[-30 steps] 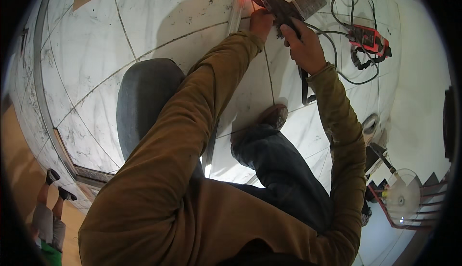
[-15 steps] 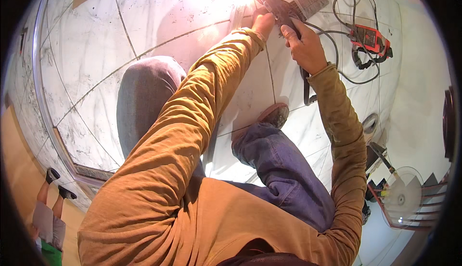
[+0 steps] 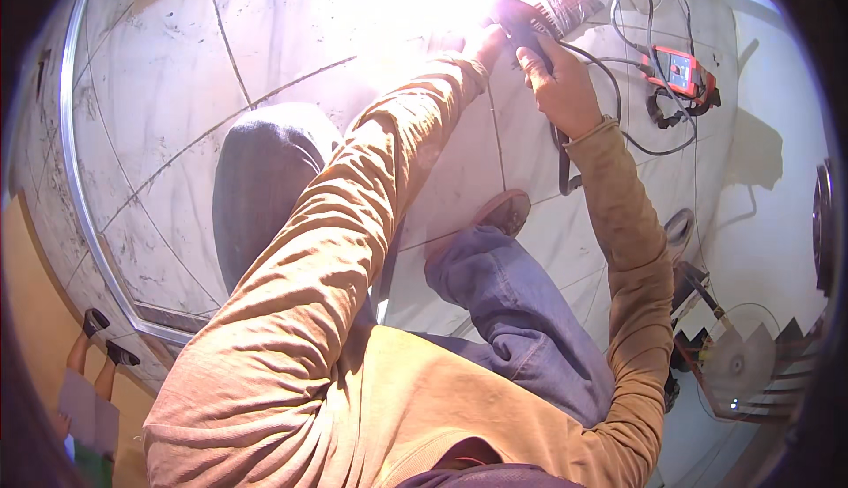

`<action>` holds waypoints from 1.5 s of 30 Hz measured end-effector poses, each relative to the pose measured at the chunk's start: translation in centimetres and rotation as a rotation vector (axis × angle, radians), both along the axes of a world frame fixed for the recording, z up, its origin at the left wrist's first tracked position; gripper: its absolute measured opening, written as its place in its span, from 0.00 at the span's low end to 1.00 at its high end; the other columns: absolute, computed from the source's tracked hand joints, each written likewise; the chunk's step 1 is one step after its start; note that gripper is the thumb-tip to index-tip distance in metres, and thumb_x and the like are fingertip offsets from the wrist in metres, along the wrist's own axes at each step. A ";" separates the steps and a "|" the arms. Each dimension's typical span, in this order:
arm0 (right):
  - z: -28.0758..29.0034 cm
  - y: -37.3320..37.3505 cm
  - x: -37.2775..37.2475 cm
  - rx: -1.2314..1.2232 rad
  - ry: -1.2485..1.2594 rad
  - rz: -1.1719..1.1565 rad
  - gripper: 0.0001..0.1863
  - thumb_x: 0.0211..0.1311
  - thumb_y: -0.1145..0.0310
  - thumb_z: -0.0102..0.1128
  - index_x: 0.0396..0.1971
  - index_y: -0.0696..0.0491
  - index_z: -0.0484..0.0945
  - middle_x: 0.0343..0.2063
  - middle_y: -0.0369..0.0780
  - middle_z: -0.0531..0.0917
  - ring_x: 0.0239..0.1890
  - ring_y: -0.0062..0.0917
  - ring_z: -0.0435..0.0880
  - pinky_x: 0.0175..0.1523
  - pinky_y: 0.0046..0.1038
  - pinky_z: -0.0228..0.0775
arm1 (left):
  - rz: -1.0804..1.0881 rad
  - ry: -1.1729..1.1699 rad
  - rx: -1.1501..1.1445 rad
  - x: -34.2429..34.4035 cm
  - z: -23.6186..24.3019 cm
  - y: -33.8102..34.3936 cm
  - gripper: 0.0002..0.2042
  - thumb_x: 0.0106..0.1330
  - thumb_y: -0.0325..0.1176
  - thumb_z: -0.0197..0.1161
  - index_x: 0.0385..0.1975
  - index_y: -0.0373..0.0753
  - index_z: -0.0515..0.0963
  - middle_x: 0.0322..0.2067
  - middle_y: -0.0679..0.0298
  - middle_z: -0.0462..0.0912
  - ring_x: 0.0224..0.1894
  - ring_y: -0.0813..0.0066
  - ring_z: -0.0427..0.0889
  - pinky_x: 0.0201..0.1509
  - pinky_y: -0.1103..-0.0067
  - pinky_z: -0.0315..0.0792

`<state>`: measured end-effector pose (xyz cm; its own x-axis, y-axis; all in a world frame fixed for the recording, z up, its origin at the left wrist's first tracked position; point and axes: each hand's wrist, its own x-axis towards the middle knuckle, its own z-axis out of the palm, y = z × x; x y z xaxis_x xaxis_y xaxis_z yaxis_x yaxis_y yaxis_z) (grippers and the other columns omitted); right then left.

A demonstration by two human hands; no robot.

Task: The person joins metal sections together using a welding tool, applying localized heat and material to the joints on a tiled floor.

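Note:
My right hand [image 3: 565, 95] is wrapped round the dark handle of a welding electrode holder [image 3: 528, 36], with its black cable trailing down and to the right. Close by on the left, my left hand [image 3: 488, 49] is closed against the front of the holder; glare washes out its fingers and whatever they grip. A blinding white welding light [image 3: 397, 11] covers the floor ahead of both hands and hides the work spot. Just beyond the holder lies a clear, ridged, bottle-like cylinder [image 3: 579, 2].
A red welding machine [image 3: 685, 75] with looped black cables [image 3: 618, 90] sits to the right. A fan with a round clear guard [image 3: 738, 363] stands at lower right. A metal rail [image 3: 69, 126] edges the marble-tiled floor at left. Another person's legs [image 3: 93, 373] show at lower left.
The glare has grown much larger and brighter, washing out the floor around my left hand. Shadows now fall on the right wall. My hands stay nearly in place.

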<state>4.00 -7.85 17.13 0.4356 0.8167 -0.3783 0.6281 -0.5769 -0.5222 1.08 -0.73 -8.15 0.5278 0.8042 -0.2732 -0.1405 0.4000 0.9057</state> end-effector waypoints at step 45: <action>5.0 -11.1 3.9 0.349 0.422 -0.544 0.16 0.75 0.57 0.63 0.46 0.56 0.80 0.24 0.31 0.74 0.15 0.12 0.69 0.18 0.21 0.58 | 0.007 -0.164 -0.386 -1.8 6.3 -0.7 0.12 0.77 0.37 0.61 0.46 0.32 0.79 0.42 0.59 0.86 0.39 0.71 0.86 0.44 0.75 0.82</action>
